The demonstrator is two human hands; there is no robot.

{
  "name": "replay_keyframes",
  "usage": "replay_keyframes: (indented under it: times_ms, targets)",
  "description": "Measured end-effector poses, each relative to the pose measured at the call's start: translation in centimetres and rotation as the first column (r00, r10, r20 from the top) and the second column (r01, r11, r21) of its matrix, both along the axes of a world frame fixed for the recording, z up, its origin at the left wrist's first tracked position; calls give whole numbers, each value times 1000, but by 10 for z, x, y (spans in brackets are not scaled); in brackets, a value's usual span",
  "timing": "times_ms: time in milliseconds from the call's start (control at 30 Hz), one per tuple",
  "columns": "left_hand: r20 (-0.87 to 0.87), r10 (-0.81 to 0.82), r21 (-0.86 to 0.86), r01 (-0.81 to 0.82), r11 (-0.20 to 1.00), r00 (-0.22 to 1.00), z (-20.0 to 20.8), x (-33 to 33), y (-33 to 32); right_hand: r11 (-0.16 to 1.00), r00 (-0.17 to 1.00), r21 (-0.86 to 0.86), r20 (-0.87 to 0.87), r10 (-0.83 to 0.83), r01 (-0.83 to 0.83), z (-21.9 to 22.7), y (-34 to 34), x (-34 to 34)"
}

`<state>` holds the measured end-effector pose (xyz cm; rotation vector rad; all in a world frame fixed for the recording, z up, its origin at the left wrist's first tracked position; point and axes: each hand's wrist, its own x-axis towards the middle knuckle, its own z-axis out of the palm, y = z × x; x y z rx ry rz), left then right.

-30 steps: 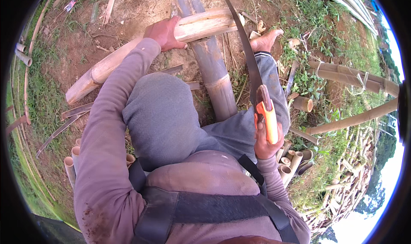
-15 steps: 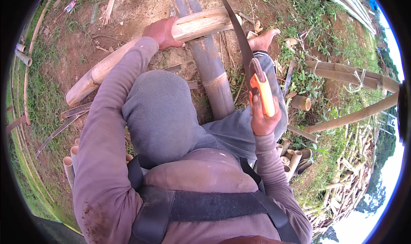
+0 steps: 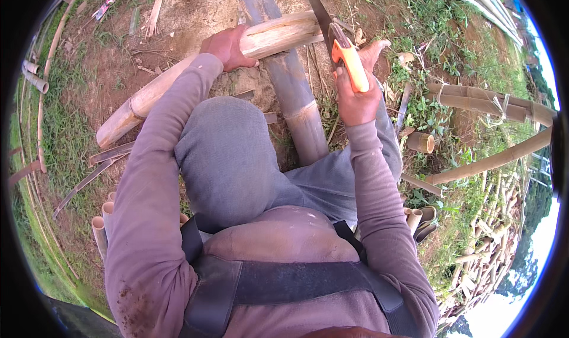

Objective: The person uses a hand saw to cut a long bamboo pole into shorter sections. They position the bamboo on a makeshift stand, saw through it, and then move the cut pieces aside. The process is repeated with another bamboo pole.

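Head view: pale bamboo length (image 3: 275, 34) in one piece

It lay across the dark pole (image 3: 296, 95). Left hand (image 3: 228, 48) clasped it, left of the pole; right hand (image 3: 359, 104) gripped an orange-handled saw (image 3: 352, 66), right of the pole. Peeling looked largely done; no through-cut showed; blade contact unclear.

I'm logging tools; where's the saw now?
In the head view, the saw is upper right of centre, held in the right hand, blade by the pale pole.
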<state>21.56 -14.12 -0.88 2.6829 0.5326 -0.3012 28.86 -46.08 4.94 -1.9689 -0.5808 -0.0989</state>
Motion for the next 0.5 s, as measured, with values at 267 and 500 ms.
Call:
replay_keyframes:
  times_ms: [267, 500]
  targets:
    - [-24, 24, -14, -24, 1000, 999, 5, -4, -3, 988, 997, -138, 25, -68, 71, 6, -145, -128]
    - [-88, -25, -83, 17, 996, 996, 4, 6, 9, 1000, 997, -5, -80, 23, -24, -7, -22, -6]
